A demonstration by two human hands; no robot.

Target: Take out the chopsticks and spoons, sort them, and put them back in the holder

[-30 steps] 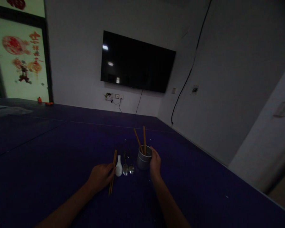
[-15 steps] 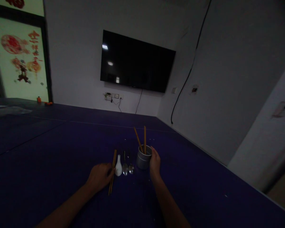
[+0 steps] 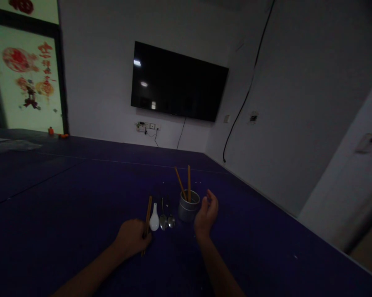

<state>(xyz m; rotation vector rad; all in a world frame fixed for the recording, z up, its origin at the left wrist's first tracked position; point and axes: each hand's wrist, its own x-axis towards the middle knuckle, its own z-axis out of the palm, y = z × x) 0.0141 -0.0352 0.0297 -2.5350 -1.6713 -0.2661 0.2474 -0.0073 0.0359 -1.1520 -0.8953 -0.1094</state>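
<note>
My left hand [image 3: 132, 237] is closed around the lower part of a pair of wooden chopsticks [image 3: 148, 209], which slant on the dark blue surface. Just right of them lies a white soup spoon [image 3: 154, 222], bowl toward me. Two metal spoons, a larger one [image 3: 163, 222] and a smaller one [image 3: 171, 221], lie beside it in a row. A grey metal cup [image 3: 186, 209] stands upright to their right, with wooden chopsticks [image 3: 188, 183] leaning in it. My right hand [image 3: 207, 214] is beside the cup, fingers loosely curled and apart, holding nothing.
The blue tabletop [image 3: 260, 243] stretches to the walls, with small white specks on it. A black television [image 3: 178, 82] hangs on the far wall. A black cable [image 3: 241, 109] runs down the right wall. Small orange objects [image 3: 51, 130] and clear plastic [image 3: 15, 146] lie far left.
My right hand has let go of the cup's side and shifted slightly right. My left hand has slid a little toward me along the chopsticks, its fingers closing on them. The cup and spoons stay put.
</note>
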